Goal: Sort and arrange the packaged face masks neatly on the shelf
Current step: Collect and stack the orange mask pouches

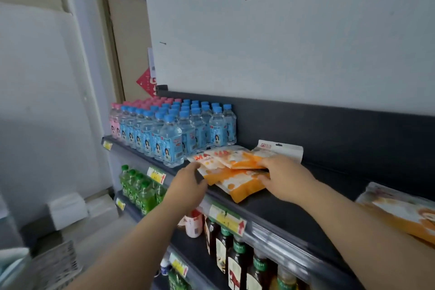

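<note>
A small pile of orange-and-white mask packets (pixel 235 167) lies on the dark top shelf (pixel 294 207), just right of the bottles. My left hand (pixel 188 183) grips the pile's left edge. My right hand (pixel 284 176) holds its right end, fingers curled over the packets. Behind the pile, a white packet with a hang tab (pixel 282 148) leans toward the shelf's back panel. Another orange-and-white packet (pixel 400 212) lies at the far right of the shelf, partly cut off by the frame.
Several small water bottles with blue and pink caps (pixel 174 129) fill the shelf's left part. Lower shelves hold green bottles (pixel 141 188) and dark bottles (pixel 235 249). A wire basket (pixel 56 263) stands on the floor at lower left.
</note>
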